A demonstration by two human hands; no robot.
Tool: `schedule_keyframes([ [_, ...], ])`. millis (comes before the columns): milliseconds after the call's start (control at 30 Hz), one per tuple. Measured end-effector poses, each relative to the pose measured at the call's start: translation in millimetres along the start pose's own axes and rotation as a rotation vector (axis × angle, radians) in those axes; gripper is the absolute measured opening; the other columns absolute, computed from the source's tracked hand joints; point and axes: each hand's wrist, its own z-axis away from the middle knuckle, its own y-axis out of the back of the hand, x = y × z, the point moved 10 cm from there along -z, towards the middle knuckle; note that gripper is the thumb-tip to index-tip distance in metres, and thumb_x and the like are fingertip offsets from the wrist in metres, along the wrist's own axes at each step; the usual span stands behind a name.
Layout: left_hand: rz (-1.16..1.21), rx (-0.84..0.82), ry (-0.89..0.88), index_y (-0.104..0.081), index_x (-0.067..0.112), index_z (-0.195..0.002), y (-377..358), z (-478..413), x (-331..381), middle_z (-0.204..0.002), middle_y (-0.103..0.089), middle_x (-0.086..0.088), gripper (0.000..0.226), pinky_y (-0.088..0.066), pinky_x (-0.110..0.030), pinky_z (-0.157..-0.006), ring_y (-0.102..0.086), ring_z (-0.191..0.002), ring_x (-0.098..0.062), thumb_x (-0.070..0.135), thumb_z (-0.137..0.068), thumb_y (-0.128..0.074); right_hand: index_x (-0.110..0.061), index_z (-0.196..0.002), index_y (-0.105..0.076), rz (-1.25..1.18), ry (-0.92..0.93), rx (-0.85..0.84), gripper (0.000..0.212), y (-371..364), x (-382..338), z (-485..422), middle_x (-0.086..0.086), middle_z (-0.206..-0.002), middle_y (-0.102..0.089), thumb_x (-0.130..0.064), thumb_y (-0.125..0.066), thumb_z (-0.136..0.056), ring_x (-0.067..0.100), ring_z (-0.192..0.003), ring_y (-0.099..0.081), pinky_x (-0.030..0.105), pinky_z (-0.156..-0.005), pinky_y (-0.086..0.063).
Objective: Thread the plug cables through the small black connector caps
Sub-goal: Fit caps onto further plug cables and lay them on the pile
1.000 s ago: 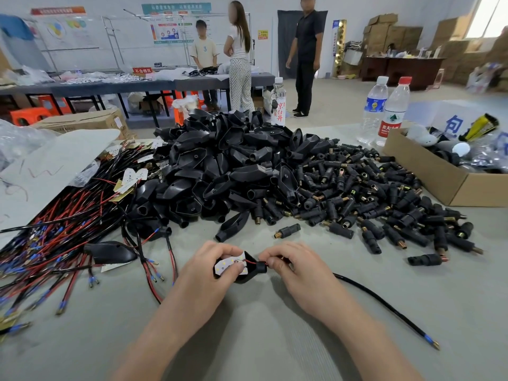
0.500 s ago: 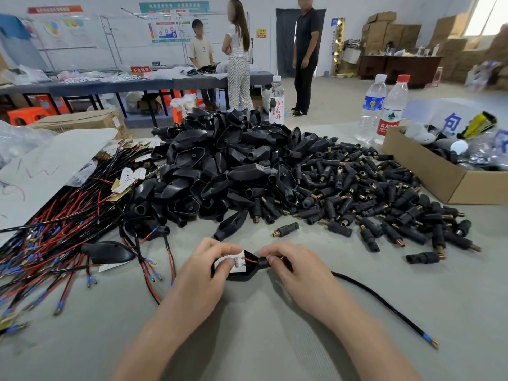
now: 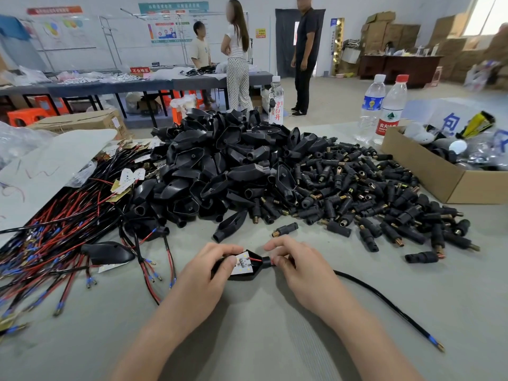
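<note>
Holding the black housing (image 3: 248, 274) just above the counter (image 3: 247, 347), close to my own edge of it, I have my left hand (image 3: 203, 273) curled round its wide end. My thumb lies on the rim beside the small white LED board (image 3: 243, 264) seated inside. My right hand (image 3: 299, 268) pinches the black cable (image 3: 384, 301) with narrow fingers, right where it leaves the housing's neck. A red lead (image 3: 257, 260) runs from that neck to the board.

The housing looks like light, rigid, smooth plastic, so I judge it best held by its flanks, where it will not twist or slip. The board seems thin and its joints delicate, so I would not tug on the red lead. The cable is limp and would probably buckle if pushed from far back; holding it near the mouth suits it. Its free end trails off to my right along the counter to a blue-sleeved terminal (image 3: 437, 344), which looks the stiffest part to lead through a cap.

Just beyond my hands lies a lone connector cap (image 3: 286, 229). Behind it are the heap of connector caps (image 3: 371, 193) and a taller heap of housings (image 3: 220, 166). Red and black wires (image 3: 55, 237) sprawl to my left, and a cardboard box (image 3: 445, 185) sits to my right.
</note>
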Motion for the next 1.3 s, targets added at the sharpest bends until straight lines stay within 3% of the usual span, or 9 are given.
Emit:
schedule_keyframes([
  [167,-0.025,0.008,-0.022,-0.066,0.040,-0.112,-1,1,1,-0.108,-0.061,0.028,0.027,-0.036,-0.003,-0.083,-0.056,-0.105,0.007,0.020,-0.104,-0.050,-0.042,-0.113,-0.059,-0.001,-0.003,-0.002,0.044,2,1,3,-0.027,-0.088,-0.060,-0.004,-0.043,-0.101,-0.012,-0.098,-0.046,0.002,-0.075,-0.033],
  [333,-0.004,0.044,0.016,-0.063,0.040,-0.098,-1,1,-7,-0.075,-0.060,0.029,0.027,-0.037,-0.004,-0.066,-0.054,-0.072,0.005,0.016,-0.102,-0.051,-0.041,-0.113,-0.062,0.081,0.031,0.005,0.032,2,1,4,-0.029,-0.087,-0.058,-0.014,-0.047,-0.103,0.000,-0.099,-0.046,0.014,-0.078,-0.036],
  [400,0.009,0.054,0.040,-0.063,0.041,-0.096,-1,-1,-10,-0.072,-0.061,0.023,0.027,-0.038,-0.007,-0.063,-0.053,-0.068,0.000,0.017,-0.101,-0.052,-0.041,-0.112,-0.065,0.112,0.032,0.006,0.028,4,0,3,-0.030,-0.087,-0.056,-0.020,-0.048,-0.104,0.003,-0.099,-0.046,0.017,-0.078,-0.036],
  [567,0.070,0.078,0.073,-0.065,0.036,-0.096,3,-2,-12,-0.092,-0.067,0.027,0.023,-0.041,-0.004,-0.072,-0.061,-0.083,0.005,0.015,-0.100,-0.057,-0.041,-0.114,-0.066,0.141,0.023,-0.021,0.026,3,1,2,-0.034,-0.087,-0.052,-0.024,-0.048,-0.104,0.001,-0.099,-0.044,0.010,-0.078,-0.034],
  [633,0.064,0.080,0.076,-0.067,0.035,-0.096,5,-2,-12,-0.086,-0.067,0.027,0.022,-0.041,-0.004,-0.070,-0.060,-0.078,0.006,0.016,-0.100,-0.058,-0.041,-0.115,-0.066,0.137,0.018,-0.029,0.026,4,1,3,-0.034,-0.087,-0.053,-0.026,-0.048,-0.104,0.000,-0.099,-0.043,0.009,-0.079,-0.034],
  [867,0.047,0.065,0.089,-0.069,0.037,-0.093,5,-3,-16,-0.074,-0.067,0.022,0.021,-0.041,-0.008,-0.066,-0.057,-0.068,0.003,0.018,-0.099,-0.061,-0.041,-0.115,-0.066,0.121,0.028,-0.056,0.022,1,1,3,-0.025,-0.093,-0.062,-0.031,-0.052,-0.102,0.004,-0.099,-0.046,0.028,-0.087,-0.042],
  [1033,0.060,0.040,0.085,-0.069,0.038,-0.094,4,-2,-16,-0.079,-0.070,0.019,0.022,-0.042,-0.007,-0.067,-0.061,-0.074,0.002,0.018,-0.099,-0.060,-0.040,-0.113,-0.069,0.121,0.014,-0.053,0.023,0,3,0,-0.025,-0.093,-0.063,-0.028,-0.055,-0.101,0.004,-0.099,-0.046,0.026,-0.087,-0.041],
  [1133,0.041,0.036,0.086,-0.069,0.038,-0.094,3,-2,-17,-0.072,-0.067,0.022,0.021,-0.040,-0.006,-0.066,-0.059,-0.071,0.004,0.019,-0.100,-0.059,-0.040,-0.112,-0.070,0.134,0.014,-0.051,0.023,1,4,0,-0.023,-0.094,-0.064,-0.027,-0.055,-0.101,0.004,-0.097,-0.046,0.024,-0.084,-0.039],
  [1300,0.043,0.010,0.091,-0.068,0.044,-0.097,0,-1,-17,-0.086,-0.070,0.021,0.021,-0.041,-0.006,-0.071,-0.062,-0.085,0.003,0.026,-0.101,-0.056,-0.042,-0.116,-0.070,0.181,0.056,-0.063,0.029,0,2,2,-0.021,-0.093,-0.059,-0.023,-0.052,-0.102,0.008,-0.097,-0.045,0.023,-0.084,-0.036],
])
